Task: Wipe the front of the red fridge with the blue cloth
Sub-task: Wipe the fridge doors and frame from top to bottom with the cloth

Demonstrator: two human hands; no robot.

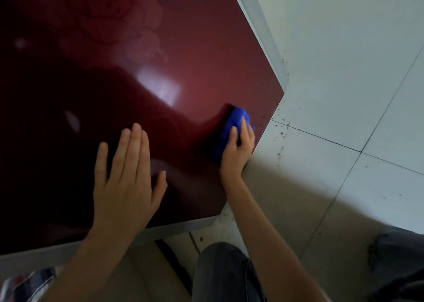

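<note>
Head view: the right hand [237, 148] presses a bunched bright blue cloth [229, 131] against the glossy dark red fridge front [183, 49], fingers curled over it, close to the door's lower right corner and just inside its right edge. The left hand [126, 182] lies flat and spread on the door near its grey bottom edge, well apart from the cloth. Speckled pale floor tiles [344, 72] lie beyond.
</note>
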